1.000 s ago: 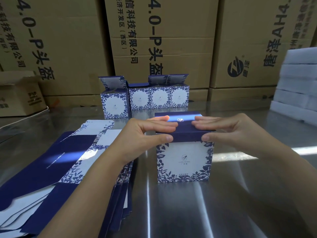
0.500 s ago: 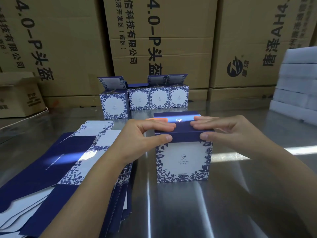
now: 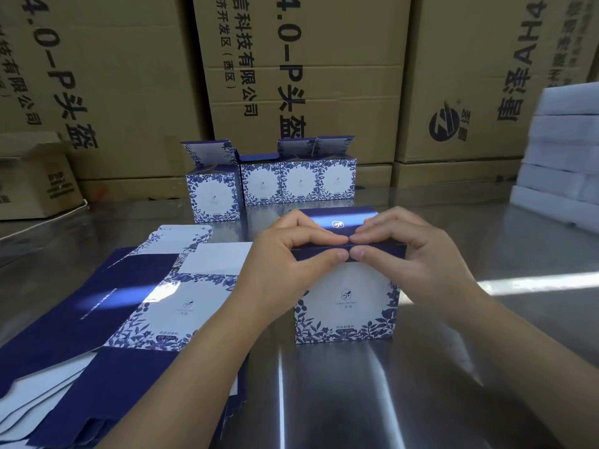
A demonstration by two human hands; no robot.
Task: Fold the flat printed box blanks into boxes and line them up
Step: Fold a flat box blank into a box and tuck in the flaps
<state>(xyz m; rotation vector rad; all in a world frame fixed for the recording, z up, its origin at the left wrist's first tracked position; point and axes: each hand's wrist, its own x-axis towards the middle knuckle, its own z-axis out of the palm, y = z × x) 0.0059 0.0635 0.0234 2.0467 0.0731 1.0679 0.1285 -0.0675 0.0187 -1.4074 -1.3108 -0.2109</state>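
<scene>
while the box (image 3: pixel 346 306) stands upright on the steel table (image 3: pixel 453 367), near the middle and close in front of me, i see both hands on the near edge of its dark blue lid (image 3: pixel 337 218). my left hand (image 3: pixel 285 264) pinches that edge, fingers curled over the top and thumb against the front strip. my right hand (image 3: pixel 418 254) does the same from the other side, and the fingertips of the two meet at the middle of the edge. the lid lies flat across the top, its front fold running along the top of the printed face.

to the left, near the box's bottom corner, the stack of flat blanks (image 3: pixel 97 319) fans out toward the left and near borders of the view. my left forearm crosses over its right side.

behind the box and apart from it, a row of folded boxes (image 3: pixel 301 181) stands side by side, touching, with some flaps standing up. one more folded box (image 3: pixel 214 196) stands just left of that row and a little nearer to me.

right of the box, open steel runs out to a pile of white foam slabs (image 3: pixel 564 150) at the far right edge. brown cartons (image 3: pixel 308 76) wall off the back of the table, and a small open carton (image 3: pixel 35 179) sits at the far left.
</scene>
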